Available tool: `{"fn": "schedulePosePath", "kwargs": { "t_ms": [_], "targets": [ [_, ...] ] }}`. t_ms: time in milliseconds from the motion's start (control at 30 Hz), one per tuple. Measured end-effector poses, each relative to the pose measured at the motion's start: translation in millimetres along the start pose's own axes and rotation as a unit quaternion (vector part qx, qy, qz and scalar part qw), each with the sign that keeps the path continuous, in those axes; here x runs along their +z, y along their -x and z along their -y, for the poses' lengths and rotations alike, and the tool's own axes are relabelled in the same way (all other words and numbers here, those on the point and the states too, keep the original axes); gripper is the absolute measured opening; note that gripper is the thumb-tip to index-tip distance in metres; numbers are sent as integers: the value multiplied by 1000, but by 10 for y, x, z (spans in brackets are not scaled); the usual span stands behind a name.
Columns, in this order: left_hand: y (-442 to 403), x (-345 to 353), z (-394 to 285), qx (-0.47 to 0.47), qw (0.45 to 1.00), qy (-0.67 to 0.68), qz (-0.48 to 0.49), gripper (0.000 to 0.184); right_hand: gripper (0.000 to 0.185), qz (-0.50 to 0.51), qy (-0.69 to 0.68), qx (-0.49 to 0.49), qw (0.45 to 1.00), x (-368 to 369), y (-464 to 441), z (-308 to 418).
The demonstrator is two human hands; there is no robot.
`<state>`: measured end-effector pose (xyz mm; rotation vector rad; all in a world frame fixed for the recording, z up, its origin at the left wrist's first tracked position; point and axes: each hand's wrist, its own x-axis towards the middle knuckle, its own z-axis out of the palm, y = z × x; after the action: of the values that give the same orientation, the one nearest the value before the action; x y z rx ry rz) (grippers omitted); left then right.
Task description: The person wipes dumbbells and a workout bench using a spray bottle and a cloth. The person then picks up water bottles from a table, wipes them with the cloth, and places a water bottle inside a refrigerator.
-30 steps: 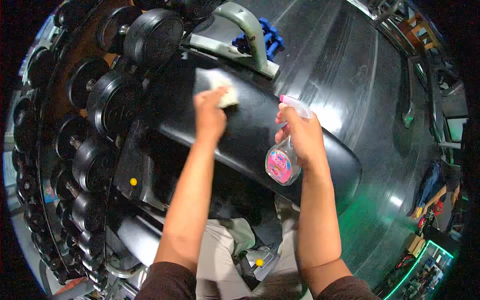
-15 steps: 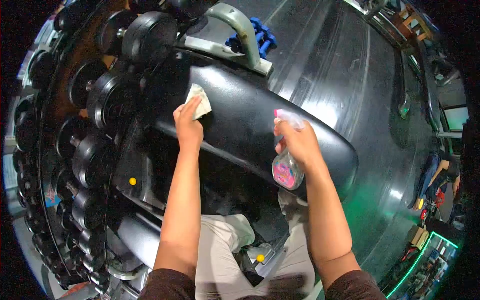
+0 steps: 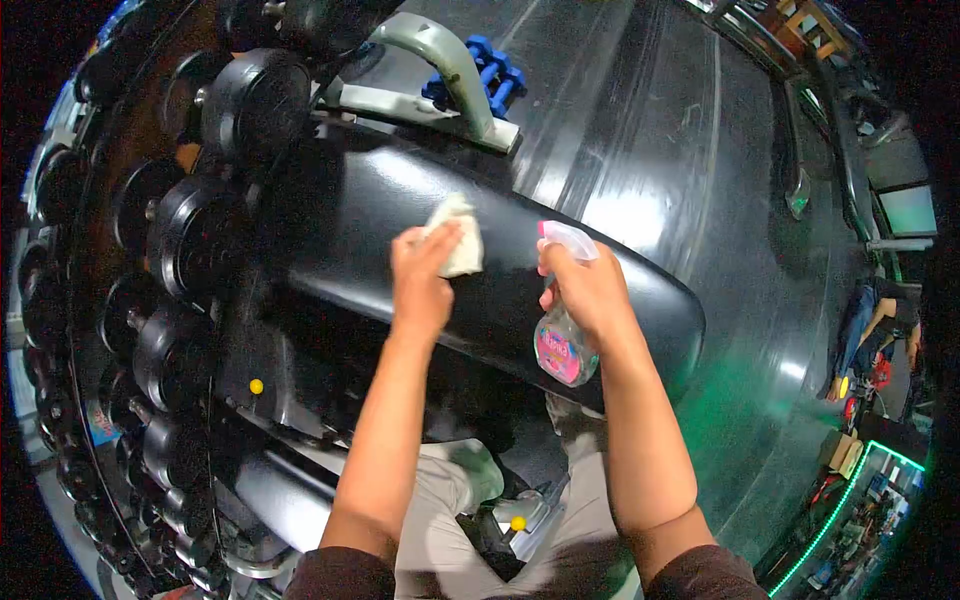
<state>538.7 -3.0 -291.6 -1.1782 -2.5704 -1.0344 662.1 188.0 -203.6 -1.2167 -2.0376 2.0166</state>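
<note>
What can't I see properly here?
In the head view:
Bench patch: covered by the cloth and left hand.
Part of the spray bottle: behind the right hand.
Label small print: too small, blurred.
Part of the blue dumbbells: behind the grey frame.

A pink-and-blue label (image 3: 556, 351) on the clear plastic spray bottle (image 3: 568, 340), just right of the frame's centre, reads "Rapika".

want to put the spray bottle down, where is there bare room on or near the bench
Bare bench pad shows between the cloth and the black dumbbells, and at its rounded end, right of the right hand. Open floor lies beyond the bench pad, right of the blue dumbbells. Crowded: the left side, packed with black dumbbells.
</note>
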Motion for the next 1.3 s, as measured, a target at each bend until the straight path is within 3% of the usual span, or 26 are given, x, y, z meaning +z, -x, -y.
{"fn": "schedulePosePath", "kwargs": {
  "t_ms": [100, 167, 300, 367, 400, 500, 633, 700, 833, 900, 1000, 1100, 1133, 1233, 1300],
  "targets": [
    [-45, -57, 543, -94, 994, -28, -56, 81, 37, 0, -9, -2, 1000, 0, 3, 6],
    [-103, -161, 526, -144, 987, 0, -73, 79, 37, 4, -8, -12, 1000, 25, -29, -3],
    [-92, -45, 443, -120, 989, -52, -68, 78, 38, 23, -15, -12, 1000, 107, -87, -66],
    [-60, 7, 291, -137, 986, -36, -84, 75, 27, 13, -36, -28, 999, 131, -61, -54],
    [-34, 33, 247, -136, 988, -33, -70, 74, 39, 21, 0, -39, 999, 84, -64, -51],
    [97, 119, -99, -121, 992, -29, -38, 71, 38, 12, -14, -33, 999, 49, -77, -57],
    [412, 135, -440, -71, 997, 25, 9, 82, 38, 14, -12, -39, 999, 73, -94, -93],
    [418, -3, -350, -71, 997, 23, 28, 82, 38, 22, -16, -50, 998, 109, -92, -122],
    [278, -108, 172, -96, 992, -40, -78, 80, 38, 29, 18, -23, 999, 102, -25, -58],
    [164, -160, 300, -163, 982, -33, -87, 78, 28, 19, -19, -19, 999, 69, -15, -57],
    [93, -120, 228, -177, 979, -67, -69, 78, 28, 9, 1, -31, 999, -28, 14, -123],
    [154, -65, 58, -148, 987, -50, -41, 78, 28, 14, 3, -5, 1000, -166, 162, -151],
    [146, -68, 49, -133, 988, -64, -35, 79, 37, 20, 32, -14, 999, -232, 177, -225],
    [113, 22, -257, -177, 984, 1, 29, 85, 37, 8, 37, -15, 999, -292, 235, -181],
    [188, 270, -363, -24, 999, 1, 26, 81, 39, 16, 25, -23, 999, -313, 208, -174]
  ]
}}
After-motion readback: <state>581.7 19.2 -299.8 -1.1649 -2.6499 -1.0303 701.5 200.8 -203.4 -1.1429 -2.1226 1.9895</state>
